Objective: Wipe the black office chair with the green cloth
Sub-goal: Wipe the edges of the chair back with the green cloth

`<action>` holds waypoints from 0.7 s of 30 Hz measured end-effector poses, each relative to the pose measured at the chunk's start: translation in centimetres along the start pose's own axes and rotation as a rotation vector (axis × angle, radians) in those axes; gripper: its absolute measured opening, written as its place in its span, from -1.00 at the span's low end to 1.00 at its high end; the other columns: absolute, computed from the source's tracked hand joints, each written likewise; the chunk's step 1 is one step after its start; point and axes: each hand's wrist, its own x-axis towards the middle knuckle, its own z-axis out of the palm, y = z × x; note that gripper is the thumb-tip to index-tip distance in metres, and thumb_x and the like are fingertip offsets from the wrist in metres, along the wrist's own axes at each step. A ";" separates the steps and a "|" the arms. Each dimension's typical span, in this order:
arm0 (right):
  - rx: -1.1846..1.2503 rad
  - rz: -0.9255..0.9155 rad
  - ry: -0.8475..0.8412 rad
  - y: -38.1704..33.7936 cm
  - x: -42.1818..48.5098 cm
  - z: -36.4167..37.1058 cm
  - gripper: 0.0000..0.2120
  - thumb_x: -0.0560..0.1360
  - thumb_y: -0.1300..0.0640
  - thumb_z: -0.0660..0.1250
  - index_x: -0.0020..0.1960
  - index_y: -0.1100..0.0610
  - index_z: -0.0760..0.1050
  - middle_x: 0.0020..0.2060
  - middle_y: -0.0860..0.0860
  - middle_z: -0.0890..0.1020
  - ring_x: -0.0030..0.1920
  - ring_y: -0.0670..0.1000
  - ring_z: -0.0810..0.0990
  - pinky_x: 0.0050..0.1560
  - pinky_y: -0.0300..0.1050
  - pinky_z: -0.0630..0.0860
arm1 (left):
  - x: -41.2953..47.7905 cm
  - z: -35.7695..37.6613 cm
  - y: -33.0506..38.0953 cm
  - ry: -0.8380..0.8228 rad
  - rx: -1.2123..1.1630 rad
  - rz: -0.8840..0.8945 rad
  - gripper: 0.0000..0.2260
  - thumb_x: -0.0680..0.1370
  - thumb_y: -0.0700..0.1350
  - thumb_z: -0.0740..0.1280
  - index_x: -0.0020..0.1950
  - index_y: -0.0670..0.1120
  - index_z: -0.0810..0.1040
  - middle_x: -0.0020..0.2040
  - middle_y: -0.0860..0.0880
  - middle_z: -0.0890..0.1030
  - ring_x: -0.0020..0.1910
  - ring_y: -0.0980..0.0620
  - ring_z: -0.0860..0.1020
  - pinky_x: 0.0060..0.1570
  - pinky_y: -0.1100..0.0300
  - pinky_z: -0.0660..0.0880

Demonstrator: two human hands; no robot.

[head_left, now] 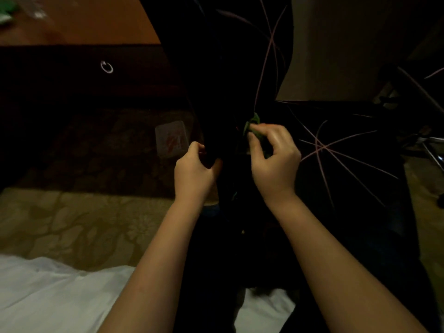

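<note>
Pinching the cloth [253, 126] between thumb and curled fingertips, the right hand [274, 159] has it bunched up small and pressed against the chair [230, 68], right at the dark fold where the upright black panel meets the lower black surface, and only a crumpled green tuft shows above the knuckles. Over on the other side, the left hand [194, 169] is curled round the near edge of that same upright panel, fingers hooked behind it and thumb in front, gripping it just beside the right hand with the black strip standing between the two. The chair fills the middle and right of the view, very dark, with thin pink lines [319, 147] crossing its surface in a star-like pattern to the right of the cloth and more of them running up the tall panel above. Both forearms come in bare from the bottom edge. To the upper left there's a brown desk [96, 25], and beneath its top a dark front with a small metal ring [107, 67]. Patterned carpet [72, 224] lies below that, lighter near the person and in shadow under the desk, and a pale flat packet [171, 139] with red marks lies on it just left of the left hand. White fabric [48, 296] spreads across the bottom-left corner. Lighting is dim, so which part of the chair the upright panel is cannot be told
</note>
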 end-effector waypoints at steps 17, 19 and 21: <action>-0.038 -0.201 0.030 -4.0 4.3 2.1 -0.79 0.48 0.25 0.42 0.10 0.25 0.63 -0.01 0.13 0.60 0.04 0.06 0.56 0.13 -0.41 0.40 | 5.7 -5.6 5.2 0.142 -0.099 0.213 -0.62 0.49 0.41 0.17 0.07 0.18 0.51 -0.16 0.22 0.59 -0.18 0.39 0.56 -0.30 0.39 0.50; -0.045 -0.185 0.033 -3.1 3.6 2.1 -0.82 0.48 0.26 0.42 0.07 0.26 0.63 -0.05 0.13 0.59 0.02 0.06 0.56 0.10 -0.38 0.43 | 5.5 -5.3 4.8 0.169 -0.074 0.228 -0.61 0.52 0.41 0.13 0.08 0.18 0.50 -0.17 0.19 0.60 -0.20 0.33 0.57 -0.35 0.32 0.51; -0.069 -0.175 0.029 -2.0 2.7 1.9 -0.85 0.47 0.27 0.42 0.03 0.27 0.63 -0.06 0.14 0.59 0.00 0.06 0.56 0.09 -0.36 0.44 | 5.3 -5.0 4.7 0.187 -0.061 0.234 -0.58 0.54 0.41 0.10 0.14 0.16 0.50 -0.17 0.19 0.61 -0.21 0.31 0.58 -0.38 0.38 0.46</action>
